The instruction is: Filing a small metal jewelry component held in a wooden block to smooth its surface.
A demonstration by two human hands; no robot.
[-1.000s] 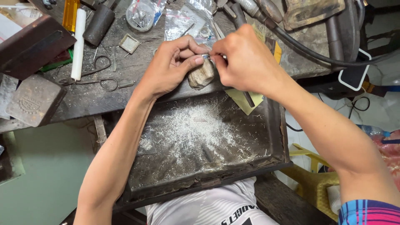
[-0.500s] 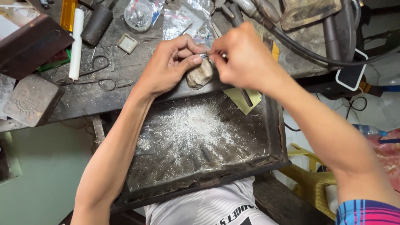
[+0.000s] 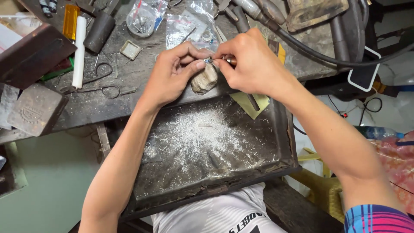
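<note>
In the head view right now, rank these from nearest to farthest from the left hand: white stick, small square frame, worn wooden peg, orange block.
Measured from the left hand:
1. Worn wooden peg, touching it, just right.
2. Small square frame, up-left on the bench.
3. White stick, farther left.
4. Orange block, far upper left.

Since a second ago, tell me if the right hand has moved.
No. The right hand remains over the bench peg, at the tray's top edge, pinching a tool.

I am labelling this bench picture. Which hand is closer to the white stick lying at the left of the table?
Left. The left hand is to the right of the white stick, with loose wire between them. The right hand is farther right, beyond the left hand.
</note>
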